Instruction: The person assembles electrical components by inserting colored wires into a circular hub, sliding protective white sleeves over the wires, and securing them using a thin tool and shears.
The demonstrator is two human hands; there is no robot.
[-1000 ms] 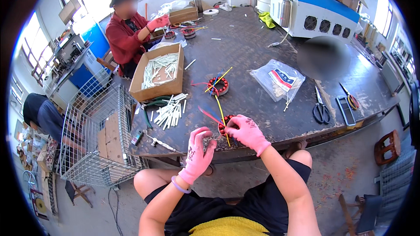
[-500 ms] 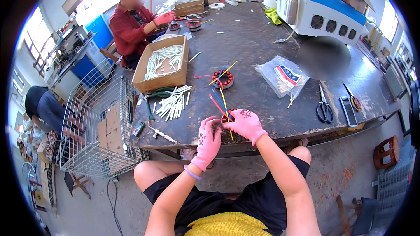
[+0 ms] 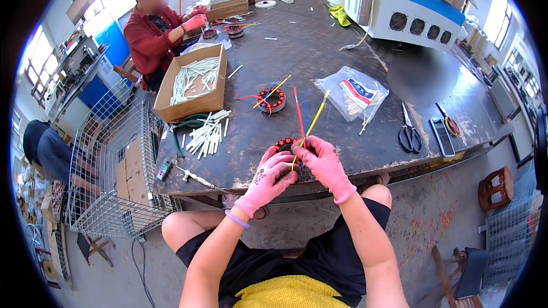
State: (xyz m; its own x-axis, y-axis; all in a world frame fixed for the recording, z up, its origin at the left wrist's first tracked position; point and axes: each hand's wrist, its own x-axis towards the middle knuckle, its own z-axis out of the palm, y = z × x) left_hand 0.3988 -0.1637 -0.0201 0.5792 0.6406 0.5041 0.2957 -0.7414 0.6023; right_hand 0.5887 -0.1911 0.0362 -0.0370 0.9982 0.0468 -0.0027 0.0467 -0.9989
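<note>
At the table's near edge I hold a stator (image 3: 283,145), a ring with red-and-dark windings, partly hidden by my gloves. My left hand (image 3: 267,178), in a pink glove, is closed around its left and near side. My right hand (image 3: 325,166), also gloved in pink, pinches the wire leads at its right side; whether it grips the ring too is hidden. A red-sleeved lead (image 3: 299,111) and a yellow-sleeved lead (image 3: 317,115) stick up from there, with blurred blue between them. Beyond lies a second stator (image 3: 270,100) with red, yellow and blue leads.
Left on the table are loose white tubes (image 3: 206,137), a cardboard box (image 3: 220,88) of more tubes, green-handled pliers (image 3: 191,122) and a thin tool (image 3: 197,178). Right are a plastic bag (image 3: 357,92), scissors (image 3: 409,136) and a phone (image 3: 442,137). A co-worker (image 3: 153,37) sits far left.
The red and yellow leads have swung up and to the right. The stator shows more of its windings, and my left fingers have come further round it. The whole view has shifted slightly.
</note>
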